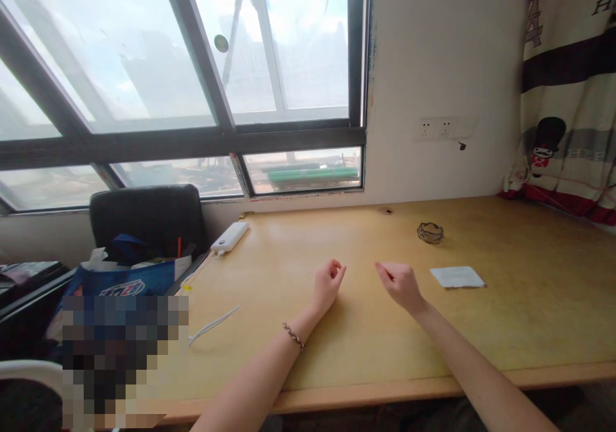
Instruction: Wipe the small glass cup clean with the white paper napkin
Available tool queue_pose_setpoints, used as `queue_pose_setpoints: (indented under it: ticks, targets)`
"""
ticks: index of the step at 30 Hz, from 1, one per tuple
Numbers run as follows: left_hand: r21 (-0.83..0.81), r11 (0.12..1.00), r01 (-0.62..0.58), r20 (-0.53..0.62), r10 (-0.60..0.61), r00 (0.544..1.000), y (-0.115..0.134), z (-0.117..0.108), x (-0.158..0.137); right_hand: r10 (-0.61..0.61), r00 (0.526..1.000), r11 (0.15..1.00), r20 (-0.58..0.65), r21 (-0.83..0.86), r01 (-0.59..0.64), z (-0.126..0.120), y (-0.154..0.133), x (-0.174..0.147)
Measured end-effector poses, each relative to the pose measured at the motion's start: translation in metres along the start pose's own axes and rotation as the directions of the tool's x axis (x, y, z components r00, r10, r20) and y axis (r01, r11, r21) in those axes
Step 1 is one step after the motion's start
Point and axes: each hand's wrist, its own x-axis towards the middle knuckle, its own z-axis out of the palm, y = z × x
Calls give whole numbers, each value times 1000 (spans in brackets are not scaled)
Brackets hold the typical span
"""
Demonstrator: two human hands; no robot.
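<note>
Flat white folded paper (457, 277) on desk (529, 316)

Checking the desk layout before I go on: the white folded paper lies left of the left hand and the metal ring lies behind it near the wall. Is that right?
Not quite. In the head view the white folded paper lies right of the right hand, not left of the left hand. The metal ring does lie behind it, nearer the wall.

The tabletop (337, 355) lies bare around and between both hands. Ahead on the right, a folded white paper (457, 276) and a metal bangle (430, 232) sit well apart. On the left, a white power bank (230, 236) and its cable (212, 325) edge the route; a black chair (149, 217) with bags crowds that side.
</note>
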Motion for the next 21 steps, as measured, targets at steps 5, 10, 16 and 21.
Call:
queue_pose_setpoints:
  ticks: [5, 10, 16, 21]
  targets:
    - [-205, 978, 45, -77, -62, 995, 2, -4, 3, 173, 984, 929, 28, 327, -173, 68, -35, 21]
    - [-511, 842, 173, 91, -148, 985, 8, 2, 2, 301, 935, 739, 190, 573, -354, 93, -35, 5]
    - [-612, 626, 483, 414, -267, 870, 10, 20, -9, 323, 875, 493, 361, 725, -481, 92, -35, -1]
    - [-593, 626, 507, 467, -245, 849, 6, 19, -9, 298, 857, 444, 421, 733, -515, 99, -39, -3]
